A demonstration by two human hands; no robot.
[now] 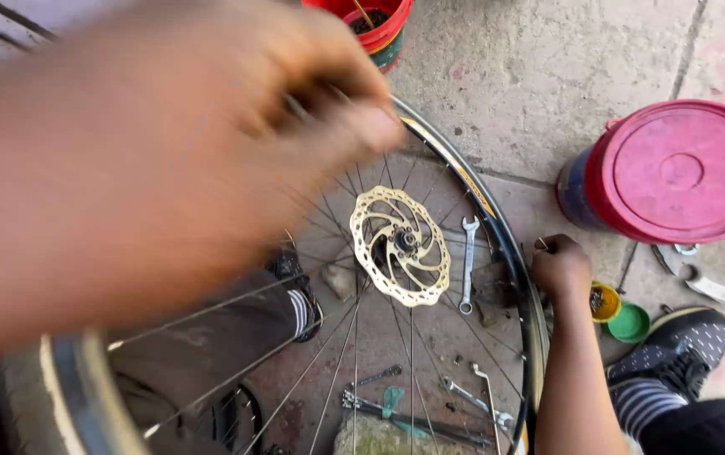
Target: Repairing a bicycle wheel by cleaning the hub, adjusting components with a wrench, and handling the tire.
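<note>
A stained concrete floor lies under a bicycle wheel held upright, its brake disc at the centre. The left hand, blurred and close to the camera at ten o'clock, is pinched shut on a thin spoke. The right hand is curled closed on the rim at three o'clock. Wrenches lie on the floor behind the spokes, and a pink-lidded bucket stands at two o'clock. The wheel could twist if the rim grip slackens, and the spoke might bend.

Left hand raised close and blurred, fingers pinched; right hand fisted low.
</note>
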